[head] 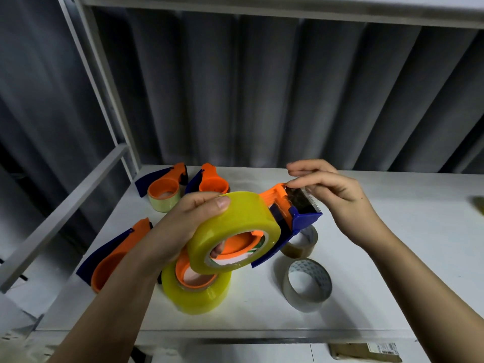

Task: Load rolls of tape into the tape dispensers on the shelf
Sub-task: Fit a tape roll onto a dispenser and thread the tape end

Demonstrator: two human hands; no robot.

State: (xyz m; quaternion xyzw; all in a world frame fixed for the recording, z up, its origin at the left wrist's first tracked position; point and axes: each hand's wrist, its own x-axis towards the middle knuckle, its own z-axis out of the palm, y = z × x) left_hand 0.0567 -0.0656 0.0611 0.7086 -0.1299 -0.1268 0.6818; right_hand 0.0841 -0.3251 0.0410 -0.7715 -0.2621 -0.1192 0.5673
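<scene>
Left hand (180,226): fingers curled round the yellow tape roll (233,231), thumb pressed on its rim, roll seated on the raised dispenser (293,213) above the shelf (392,258). Right hand (332,195): thumb and forefinger pinch the tape end at the serrated blade (311,201), just under the fingertips. Risks, as judged: fingertips nicked on the teeth; tape end slipping back onto the roll; film creasing if pulled askew.
</scene>
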